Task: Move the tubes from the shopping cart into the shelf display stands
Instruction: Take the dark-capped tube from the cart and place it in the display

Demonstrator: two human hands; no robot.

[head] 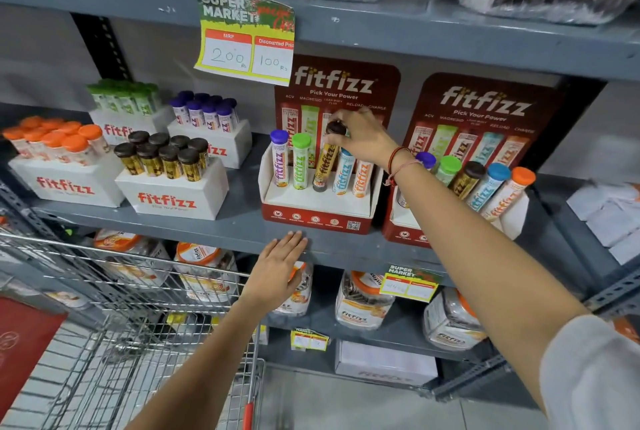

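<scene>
The grey shelf (242, 225) carries a red display stand (317, 218) above the shopping cart (114, 291). The right hand (363, 140) has its grip closed on the brown-capped tube (325, 166), seated in the stand's middle slot. The left hand (277, 267) rests open-fingered against the shelf edge.

A brown-capped gold tube (325, 166) stands tilted in the middle slot of the red display stand (317, 218), apparently seated, between green and blue tubes.
</scene>
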